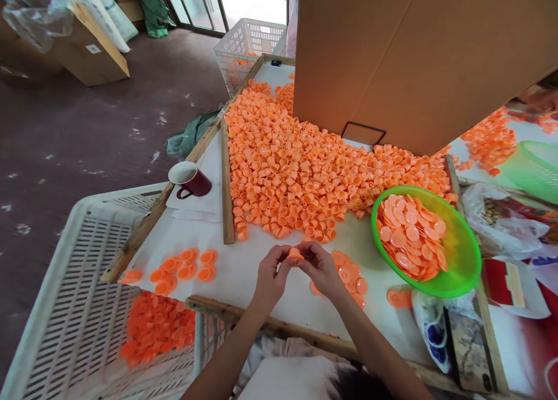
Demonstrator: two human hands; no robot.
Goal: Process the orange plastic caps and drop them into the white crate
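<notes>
My left hand (pixel 269 273) and my right hand (pixel 321 267) meet over the white table, fingers closed together around a small orange plastic cap (pixel 295 253). Beyond them spreads a big heap of orange cup-shaped caps (pixel 288 173). Flat orange discs (pixel 349 275) lie scattered beside my right wrist. On the left, several assembled-looking orange pieces (pixel 186 266) rest in a loose group. A green bowl (pixel 468 260) to the right holds a pile of flat orange discs (pixel 410 234).
A white crate (pixel 74 284) at lower left contains more orange pieces. A maroon mug (pixel 196 182) stands near the wooden edge strip (pixel 226 185). A tall cardboard sheet (pixel 392 57) rises behind the heap. A phone (pixel 471 350) lies at lower right; part of another person's hand (pixel 540 100) shows beyond.
</notes>
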